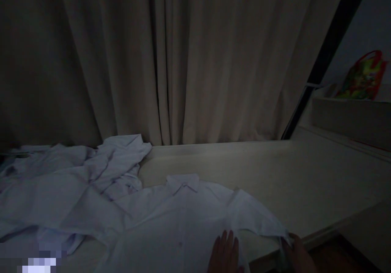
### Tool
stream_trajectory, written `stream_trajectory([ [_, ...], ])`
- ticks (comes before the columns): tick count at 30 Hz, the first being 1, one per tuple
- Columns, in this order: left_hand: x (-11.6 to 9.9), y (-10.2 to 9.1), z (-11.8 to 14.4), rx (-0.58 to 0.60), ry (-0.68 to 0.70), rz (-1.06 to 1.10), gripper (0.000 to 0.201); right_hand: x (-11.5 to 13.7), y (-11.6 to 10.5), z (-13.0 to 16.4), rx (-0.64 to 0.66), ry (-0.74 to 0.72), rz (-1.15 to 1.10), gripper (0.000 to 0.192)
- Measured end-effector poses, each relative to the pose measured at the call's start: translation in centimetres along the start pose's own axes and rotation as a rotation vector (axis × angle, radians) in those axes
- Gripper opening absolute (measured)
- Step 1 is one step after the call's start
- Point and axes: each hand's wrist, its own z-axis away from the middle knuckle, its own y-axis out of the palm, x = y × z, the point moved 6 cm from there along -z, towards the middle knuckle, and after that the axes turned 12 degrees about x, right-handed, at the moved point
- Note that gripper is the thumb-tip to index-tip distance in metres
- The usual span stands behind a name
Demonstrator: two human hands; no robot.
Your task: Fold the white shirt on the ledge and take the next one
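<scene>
A white collared shirt (171,228) lies front up on the pale surface, its collar pointing away from me and its lower part cut off by the frame. My left hand (225,252) rests flat on the shirt's front, right of the button line, fingers stretched out together. At the lower right, my right hand (296,250) has its fingers closed on the cuff end of the sleeve, near the surface's front edge. That sleeve stretches out to the right from the shoulder.
A heap of crumpled white shirts (76,175) covers the left side, touching the other sleeve. Beige curtains (207,61) hang along the back. A dark post (330,45) leans at the right, beside a ledge (351,114) bearing a red and green bag (365,75).
</scene>
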Motion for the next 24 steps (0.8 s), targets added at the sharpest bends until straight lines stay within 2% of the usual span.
stream_trajectory([
  [3, 0.1, 0.1, -2.4, -0.048, -0.078, -0.006, 0.072, -0.5, -2.5, -1.7, 0.011, -0.078, 0.101, 0.042],
  [6, 1.0, 0.6, -2.5, -0.043, -0.158, 0.002, 0.075, 1.2, -6.8, -3.8, -0.022, -0.044, 0.207, 0.038],
  [8, 1.2, 0.8, -2.1, -0.035, -0.136, 0.003, 0.078, 4.7, -9.6, -5.0, -0.037, -0.075, 0.302, 0.04],
  [11, 0.9, 0.7, -1.6, -0.021, -0.101, 0.006, 0.081, 11.9, -12.3, -5.7, -0.127, -0.179, 0.523, 0.036],
  [13, 0.7, 0.5, -1.6, -0.007, -0.098, 0.004, 0.08, 16.2, -13.3, -5.1, -0.282, -0.286, 0.65, 0.036],
  [15, 0.5, 0.6, -1.7, 0.003, -0.107, 0.0, 0.078, 18.5, -12.9, -3.7, -0.43, -0.435, 0.747, 0.037],
  [16, 0.5, 0.7, -1.8, 0.008, -0.114, -0.003, 0.077, 18.5, -12.2, -3.1, -0.464, -0.491, 0.787, 0.037],
  [18, 0.6, 0.9, -2.0, 0.001, -0.114, -0.021, 0.078, 16.1, -10.3, -2.7, -0.42, -0.495, 0.859, 0.033],
  [21, 0.4, 1.1, -2.3, -0.04, -0.056, -0.056, 0.079, 9.4, -8.2, -3.8, -0.207, -0.297, 0.884, 0.03],
  [23, 0.2, 1.2, -2.4, -0.018, 0.007, -0.051, 0.078, 6.2, -8.5, -5.0, -0.116, -0.153, 0.798, 0.032],
  [24, 0.1, 1.2, -2.5, 0.009, 0.029, -0.04, 0.077, 5.5, -9.1, -5.6, -0.103, -0.102, 0.742, 0.033],
])
